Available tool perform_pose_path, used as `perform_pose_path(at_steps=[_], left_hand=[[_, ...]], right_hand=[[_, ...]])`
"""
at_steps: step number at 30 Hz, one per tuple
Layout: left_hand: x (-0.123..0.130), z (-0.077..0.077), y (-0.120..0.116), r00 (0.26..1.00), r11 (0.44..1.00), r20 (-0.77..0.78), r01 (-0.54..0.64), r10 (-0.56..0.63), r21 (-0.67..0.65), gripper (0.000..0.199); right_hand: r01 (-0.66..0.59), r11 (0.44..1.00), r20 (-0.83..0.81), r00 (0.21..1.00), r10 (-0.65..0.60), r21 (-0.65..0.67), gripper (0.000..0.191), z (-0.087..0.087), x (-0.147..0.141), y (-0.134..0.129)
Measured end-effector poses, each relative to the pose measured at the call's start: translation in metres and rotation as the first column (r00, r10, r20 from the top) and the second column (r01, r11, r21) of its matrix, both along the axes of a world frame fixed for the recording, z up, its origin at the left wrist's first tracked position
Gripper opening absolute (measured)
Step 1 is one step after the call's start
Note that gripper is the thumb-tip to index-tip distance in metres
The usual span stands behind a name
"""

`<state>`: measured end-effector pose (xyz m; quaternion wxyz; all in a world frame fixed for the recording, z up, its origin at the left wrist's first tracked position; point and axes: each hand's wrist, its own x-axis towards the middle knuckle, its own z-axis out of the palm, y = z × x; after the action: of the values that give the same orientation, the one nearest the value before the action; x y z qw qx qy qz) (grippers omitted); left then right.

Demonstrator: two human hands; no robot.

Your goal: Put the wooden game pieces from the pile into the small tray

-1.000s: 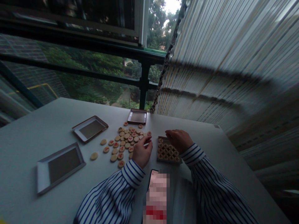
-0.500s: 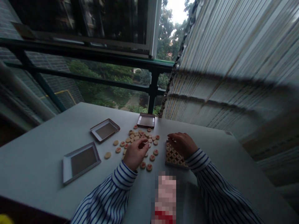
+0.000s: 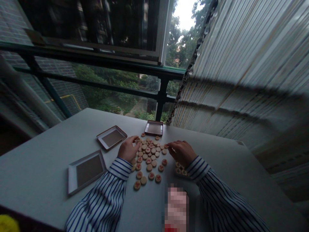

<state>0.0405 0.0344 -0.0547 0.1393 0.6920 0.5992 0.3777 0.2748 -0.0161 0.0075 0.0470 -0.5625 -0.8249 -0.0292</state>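
Round wooden Chinese chess pieces lie scattered on the white table, some blank side up, some showing red characters, such as a piece [image 3: 158, 178] near the front. My left hand [image 3: 127, 150] is at the pile's far left edge, thumb and fingertips closed on a dark-marked Chinese chess piece [image 3: 138, 140]. On the right side, my right hand [image 3: 182, 152] has its fingertips pinched at a red-marked Chinese chess piece [image 3: 166, 146]. Beneath that hand and wrist is a box of dark-marked pieces [image 3: 181, 171], mostly hidden.
A shallow tray [image 3: 70, 178] lies at the left of the white table [image 3: 43, 167]. Behind it is a brown-rimmed tray [image 3: 98, 139], and another small tray [image 3: 154, 134] stands at the far edge. A railing [image 3: 108, 85] and window lie beyond, with a curtain [image 3: 229, 61] to the right.
My left hand has moved left and away, to a piece at the pile's far left edge. My right hand has shifted left from over the box to a red-marked piece.
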Motion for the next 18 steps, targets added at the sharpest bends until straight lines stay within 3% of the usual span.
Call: perform_pose_path(at_steps=[7, 18], left_hand=[[-0.001, -0.011, 0.016, 0.994, 0.998, -0.106, -0.020, 0.026, 0.062, 0.030], [0.001, -0.035, 0.023, 0.988, 0.997, -0.150, -0.023, 0.033, 0.068, 0.033]], right_hand=[[-0.040, 0.999, 0.015, 0.999, 0.040, -0.025, 0.028, -0.003, -0.027, 0.012], [-0.083, 0.996, -0.105, 0.991, 0.087, 0.045, 0.023, -0.035, -0.053, 0.031]])
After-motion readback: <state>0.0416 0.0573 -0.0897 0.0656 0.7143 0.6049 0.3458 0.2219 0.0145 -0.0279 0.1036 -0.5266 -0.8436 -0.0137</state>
